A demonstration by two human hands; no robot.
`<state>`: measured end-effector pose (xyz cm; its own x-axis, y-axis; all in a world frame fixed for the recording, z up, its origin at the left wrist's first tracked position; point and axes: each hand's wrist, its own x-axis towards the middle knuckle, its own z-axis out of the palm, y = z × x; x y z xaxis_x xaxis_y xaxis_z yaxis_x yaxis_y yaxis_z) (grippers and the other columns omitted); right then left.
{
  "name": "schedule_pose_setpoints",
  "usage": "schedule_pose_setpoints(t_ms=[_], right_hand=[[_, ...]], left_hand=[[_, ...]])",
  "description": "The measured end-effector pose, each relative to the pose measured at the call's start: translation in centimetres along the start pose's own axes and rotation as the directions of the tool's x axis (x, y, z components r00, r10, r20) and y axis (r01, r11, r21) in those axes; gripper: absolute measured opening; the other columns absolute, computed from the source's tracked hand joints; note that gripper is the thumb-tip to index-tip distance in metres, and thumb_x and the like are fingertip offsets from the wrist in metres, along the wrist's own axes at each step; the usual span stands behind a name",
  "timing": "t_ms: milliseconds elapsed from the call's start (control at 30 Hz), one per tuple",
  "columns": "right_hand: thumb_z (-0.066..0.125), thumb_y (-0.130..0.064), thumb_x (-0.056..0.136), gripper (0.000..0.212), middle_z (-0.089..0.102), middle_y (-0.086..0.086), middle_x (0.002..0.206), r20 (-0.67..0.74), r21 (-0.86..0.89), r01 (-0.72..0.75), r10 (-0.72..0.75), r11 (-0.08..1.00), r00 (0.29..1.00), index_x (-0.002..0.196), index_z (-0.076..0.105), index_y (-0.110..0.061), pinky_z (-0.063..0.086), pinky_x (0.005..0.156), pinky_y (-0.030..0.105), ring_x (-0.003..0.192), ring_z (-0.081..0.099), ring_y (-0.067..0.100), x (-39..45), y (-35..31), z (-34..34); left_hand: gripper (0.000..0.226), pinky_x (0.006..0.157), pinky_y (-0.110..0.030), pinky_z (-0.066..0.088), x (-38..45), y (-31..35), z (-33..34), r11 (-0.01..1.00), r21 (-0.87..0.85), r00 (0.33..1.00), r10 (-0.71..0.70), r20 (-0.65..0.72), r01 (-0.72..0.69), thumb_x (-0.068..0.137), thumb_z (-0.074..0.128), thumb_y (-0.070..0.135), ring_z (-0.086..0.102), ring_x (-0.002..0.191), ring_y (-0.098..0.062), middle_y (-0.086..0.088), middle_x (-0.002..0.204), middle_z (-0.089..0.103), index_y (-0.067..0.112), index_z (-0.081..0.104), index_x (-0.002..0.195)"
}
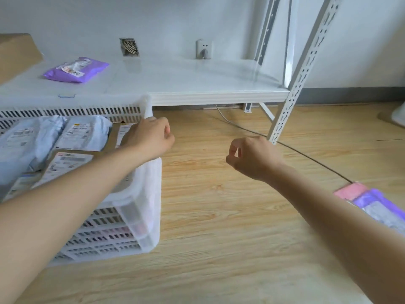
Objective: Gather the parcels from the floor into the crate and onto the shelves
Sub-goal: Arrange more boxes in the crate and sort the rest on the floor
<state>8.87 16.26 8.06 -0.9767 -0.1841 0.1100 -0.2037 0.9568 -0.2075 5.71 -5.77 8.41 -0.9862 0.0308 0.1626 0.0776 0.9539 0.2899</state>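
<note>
White slatted crate [122, 227], packed with labelled parcels [72, 133], stands left on the floor. Left hand [151, 139] grips its right rim. Right hand [252, 156] hovers apart, fingers curled, empty. Purple parcel [381, 207] lies on the floor beside the right forearm; another purple parcel [76, 69] rests on the shelf [197, 80].

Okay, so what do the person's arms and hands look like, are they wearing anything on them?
Both forearms are bare as far as the picture shows: no sleeves in view. The left hand and right hand wear no gloves, and no rings, watch or bracelet can be seen on the fingers or wrists.
</note>
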Motion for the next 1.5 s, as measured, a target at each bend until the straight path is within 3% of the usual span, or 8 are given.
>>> schedule_pose_setpoints(t_ms=[167, 467, 800, 1000, 1133, 1300, 1400, 1500], right_hand=[[0.053, -0.035, 0.087, 0.018, 0.061, 0.004, 0.084, 0.005, -0.02, -0.085, 0.085, 0.996, 0.996, 0.091, 0.064, -0.021, 0.043, 0.06, 0.027, 0.072, 0.054, 0.022, -2.3, 8.6, -1.2], [0.067, -0.029, 0.08, 0.022, 0.062, -0.001, 0.091, 0.135, 0.013, -0.248, 0.244, 0.969, 0.96, 0.102, 0.065, -0.026, 0.05, 0.074, 0.031, 0.087, 0.058, 0.022, -5.6, 23.5, -2.2], [0.059, -0.012, 0.082, 0.03, 0.066, 0.005, 0.101, 0.225, 0.06, -0.425, 0.403, 0.903, 0.887, 0.109, 0.065, -0.024, 0.051, 0.085, 0.036, 0.095, 0.058, 0.024, -11.2, 36.5, -0.4], [0.054, -0.008, 0.087, 0.038, 0.06, 0.01, 0.122, 0.367, 0.071, -0.528, 0.47, 0.846, 0.803, 0.123, 0.058, -0.02, 0.04, 0.074, 0.026, 0.102, 0.057, 0.027, -15.5, 41.6, 2.2], [0.049, -0.011, 0.089, 0.044, 0.05, 0.017, 0.13, 0.383, 0.064, -0.635, 0.569, 0.77, 0.728, 0.131, 0.049, -0.022, 0.038, 0.078, 0.033, 0.098, 0.051, 0.028, -17.8, 44.3, 4.6], [0.041, -0.007, 0.089, 0.048, 0.043, 0.028, 0.13, 0.441, 0.101, -0.785, 0.68, 0.611, 0.586, 0.136, 0.031, -0.007, 0.04, 0.076, 0.034, 0.103, 0.047, 0.034, -19.5, 45.8, 7.2], [0.038, -0.008, 0.089, 0.059, 0.036, 0.025, 0.135, 0.486, 0.199, -0.847, 0.701, 0.493, 0.522, 0.144, 0.016, -0.015, 0.048, 0.073, 0.042, 0.108, 0.047, 0.037, -19.5, 46.1, 8.4], [0.036, -0.011, 0.091, 0.057, 0.046, 0.019, 0.121, 0.561, 0.35, -0.889, 0.694, 0.296, 0.452, 0.143, 0.015, -0.021, 0.055, 0.068, 0.043, 0.09, 0.051, 0.031, -19.5, 46.1, 8.7]], left_hand=[[0.015, 0.077, -0.031, 0.04, 0.1, 7.6, 4.3, 1.0, 0.018, 1.0, 0.002, -0.001, -0.002, 0.088, 0.047, 0.029, 0.055, 0.102, -0.024, 0.001, 0.107, 0.059, 0.022, 0.057, 0.097], [0.007, 0.083, -0.036, 0.047, -0.2, 18.5, 12.2, 0.999, -0.012, 0.991, -0.028, 0.127, 0.03, 0.087, 0.048, 0.029, 0.055, 0.101, -0.028, -0.001, 0.109, 0.061, 0.025, 0.048, 0.094], [0.029, 0.091, -0.036, 0.045, -1.0, 31.2, 21.1, 0.996, -0.086, 0.936, 0.054, 0.349, -0.025, 0.087, 0.05, 0.03, 0.053, 0.111, -0.027, -0.001, 0.12, 0.059, 0.027, 0.053, 0.116], [0.038, 0.086, -0.036, 0.048, -3.2, 38.6, 26.3, 0.983, -0.153, 0.839, 0.167, 0.519, -0.101, 0.093, 0.042, 0.024, 0.054, 0.106, -0.028, -0.005, 0.126, 0.053, 0.023, 0.041, 0.131], [0.044, 0.088, -0.031, 0.041, -4.7, 42.4, 29.9, 0.971, -0.178, 0.756, 0.235, 0.612, -0.158, 0.092, 0.04, 0.016, 0.05, 0.115, -0.028, -0.008, 0.13, 0.051, 0.024, 0.039, 0.135], [0.053, 0.075, -0.025, 0.032, -6.4, 44.7, 33.6, 0.968, -0.185, 0.621, 0.25, 0.743, -0.168, 0.094, 0.041, 0.014, 0.05, 0.115, -0.031, -0.015, 0.132, 0.049, 0.027, 0.028, 0.144], [0.056, 0.082, -0.025, 0.034, -7.2, 45.4, 34.8, 0.971, -0.208, 0.539, 0.236, 0.808, -0.114, 0.098, 0.037, 0.019, 0.048, 0.12, -0.033, -0.018, 0.137, 0.047, 0.031, 0.016, 0.148], [0.058, 0.086, -0.026, 0.038, -7.7, 45.7, 35.4, 0.966, -0.258, 0.491, 0.237, 0.838, -0.026, 0.099, 0.036, 0.023, 0.051, 0.119, -0.033, -0.019, 0.141, 0.045, 0.037, 0.01, 0.148]])
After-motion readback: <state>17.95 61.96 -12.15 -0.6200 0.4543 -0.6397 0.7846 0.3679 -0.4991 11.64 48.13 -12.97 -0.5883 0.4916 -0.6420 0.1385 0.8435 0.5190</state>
